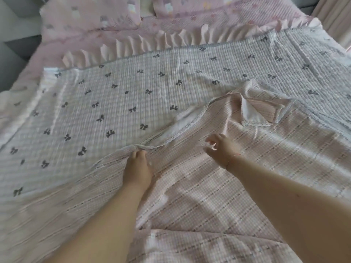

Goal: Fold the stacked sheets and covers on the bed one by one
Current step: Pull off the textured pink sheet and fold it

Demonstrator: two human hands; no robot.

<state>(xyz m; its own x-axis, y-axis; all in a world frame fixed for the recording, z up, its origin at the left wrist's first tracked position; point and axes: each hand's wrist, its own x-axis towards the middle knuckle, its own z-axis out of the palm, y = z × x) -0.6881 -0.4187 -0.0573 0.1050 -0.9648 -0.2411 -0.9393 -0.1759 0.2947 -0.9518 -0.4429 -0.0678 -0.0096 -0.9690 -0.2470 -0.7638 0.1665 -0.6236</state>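
**One hand on the hem, one hand free**

Our left hand (pixel 137 168) lies on the pink plaid cover (pixel 218 186), its fingers curled over the lace-trimmed edge and bunching the cloth there. Our right hand (pixel 221 147) hangs just above the same cover, fingers loosely bent and spread, holding nothing; motion blur hides whether the fingertips brush the fabric.

The plaid cover spreads across the near half of the bed, rumpled into long creases. Beyond our right hand one of its corners (pixel 262 111) is turned back on itself, showing a pale underside. Under it lies the white quilted cover with grey bows (pixel 114 95), flat and reaching toward the far side. Its far edge lies over a pink ruffled bedspread (pixel 152 40). Two pink pillows (pixel 91 14) sit at the head of the bed, and a curtain (pixel 334 16) hangs at the far right.
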